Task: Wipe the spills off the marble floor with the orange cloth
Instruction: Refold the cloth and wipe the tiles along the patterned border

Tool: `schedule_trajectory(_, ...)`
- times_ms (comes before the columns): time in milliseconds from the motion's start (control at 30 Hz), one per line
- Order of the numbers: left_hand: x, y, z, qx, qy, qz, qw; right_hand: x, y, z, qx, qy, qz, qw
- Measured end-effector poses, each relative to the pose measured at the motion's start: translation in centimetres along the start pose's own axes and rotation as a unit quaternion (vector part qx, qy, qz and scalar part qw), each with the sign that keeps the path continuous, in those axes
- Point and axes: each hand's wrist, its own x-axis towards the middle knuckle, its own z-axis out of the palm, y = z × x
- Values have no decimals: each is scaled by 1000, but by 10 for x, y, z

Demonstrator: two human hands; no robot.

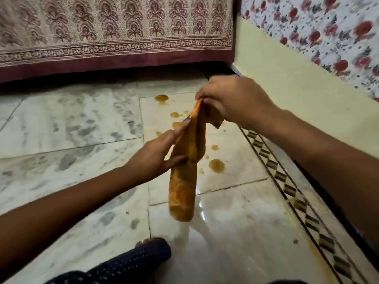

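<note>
The orange cloth hangs in the air above the marble floor, bunched into a long fold. My right hand grips its top end from above. My left hand holds the cloth's middle between its thumb and straight fingers. Several brown spills lie on the pale tile below, the largest near the cloth's right side, another at the tile's far edge, and small drops between them.
A bed with a patterned maroon bedspread borders the floor at the back. A cream wall and a floral fabric stand on the right. A dark diamond border strip runs along the floor. My knee in dark dotted cloth is at the bottom.
</note>
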Motion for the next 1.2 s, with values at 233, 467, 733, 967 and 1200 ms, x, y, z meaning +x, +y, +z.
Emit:
schedule_trajectory(233,38,-49,35,-71,-17,-1,997,12,37,13,-97,-5,70,993)
schedule_trajectory(467,77,-77,55,-288,80,-199,933,-38,-19,128,78,-71,120,987)
schedule_trajectory(733,67,-92,61,-519,44,-280,807,-35,-54,216,453,11,393,800)
schedule_trajectory(967,55,-142,83,-426,-59,-276,859,-49,-91,247,297,87,554,773)
schedule_trajectory(1200,34,-179,122,-228,-86,-267,932,-84,-87,281,102,-115,618,771)
